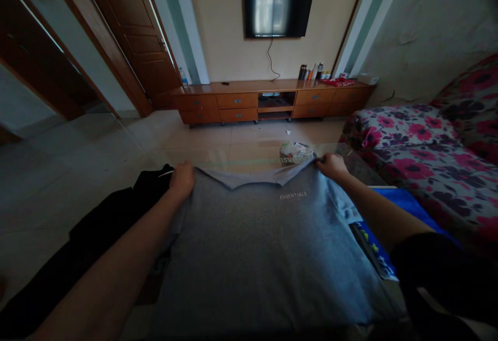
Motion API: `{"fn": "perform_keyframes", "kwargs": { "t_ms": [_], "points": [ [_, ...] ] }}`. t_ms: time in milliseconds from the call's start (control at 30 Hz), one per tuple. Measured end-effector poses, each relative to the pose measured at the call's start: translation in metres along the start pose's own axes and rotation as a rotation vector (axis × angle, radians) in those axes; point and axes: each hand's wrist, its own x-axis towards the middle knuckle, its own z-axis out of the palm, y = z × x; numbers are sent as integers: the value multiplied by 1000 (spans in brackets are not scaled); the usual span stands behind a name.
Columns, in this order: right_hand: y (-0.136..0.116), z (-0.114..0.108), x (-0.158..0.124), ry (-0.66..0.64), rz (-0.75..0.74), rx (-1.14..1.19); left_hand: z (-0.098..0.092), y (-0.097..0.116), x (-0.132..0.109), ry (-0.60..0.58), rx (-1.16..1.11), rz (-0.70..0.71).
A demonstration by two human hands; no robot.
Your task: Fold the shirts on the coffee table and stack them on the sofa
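A grey T-shirt [249, 247] with "ESSENTIALS" lettering on its chest is stretched out in front of me, its neckline facing away. My left hand [182, 179] is closed on the shirt's left shoulder. At the opposite shoulder, my right hand [332, 166] pinches the fabric. The collar sags a little between the two hands. Below my right forearm, one sleeve hangs in folds. Black cloth [112, 208] lies beyond and beside my left arm. The shirt covers most of the surface under it.
Past the collar, a glass tabletop [221, 160] carries a crumpled plastic bag [296, 151]. On the right are a blue printed sheet [408, 208] and a floral sofa [412, 133]. A wooden TV cabinet [237, 102] with bottles stands by the far wall, under a television [279, 8].
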Motion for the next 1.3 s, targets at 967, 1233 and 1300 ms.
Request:
{"fn": "perform_keyframes", "kwargs": {
  "t_ms": [967,1233,1300],
  "points": [
    [-92,123,-51,-108,-272,35,117,56,-44,-21,-124,287],
    [-84,131,-39,-115,-211,53,125,52,-29,-46,-145,343],
    [-82,130,-36,-114,-203,56,123,56,-28,-33,-160,341]
  ]
}}
